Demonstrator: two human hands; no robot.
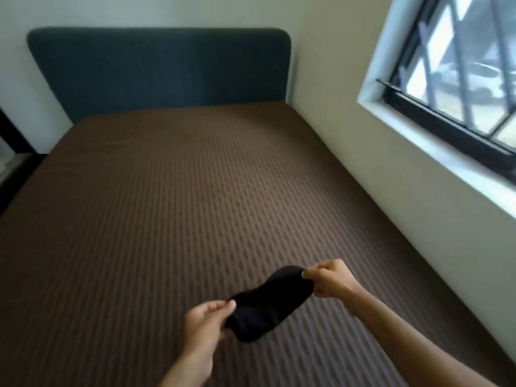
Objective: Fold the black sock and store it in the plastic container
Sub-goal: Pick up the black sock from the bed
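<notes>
We stood at the foot of the big bed [195, 191], and we tell where each thing was by that bed. At the far end of the bed stood a dark headboard [159, 68], up against the wall. The brown striped cover on the bed was flat, and nothing lay on it that we could see. Low and near us, just above the bed, was our left hand [205, 325]. Its thumb and fingers were pressed together on one end of the black sock [268, 303], pinching the cloth. The sock hung in the air over the near part of the bed, stretched out long between our two hands, and we could not tell if it touched the cover. It did not look folded yet, but the picture was a bit blurry, so we could not be sure. A little more to the right and a little farther up the bed was our right hand [329, 280]. It pinched the other end of the sock between thumb and fingers too. Past the right side of the bed, on the wall, was a window [458, 79] with bars. We did not see the plastic container anywhere. So we think the job was only just starting. The sock had been picked up, but the folding and the putting away were left to do.
</notes>
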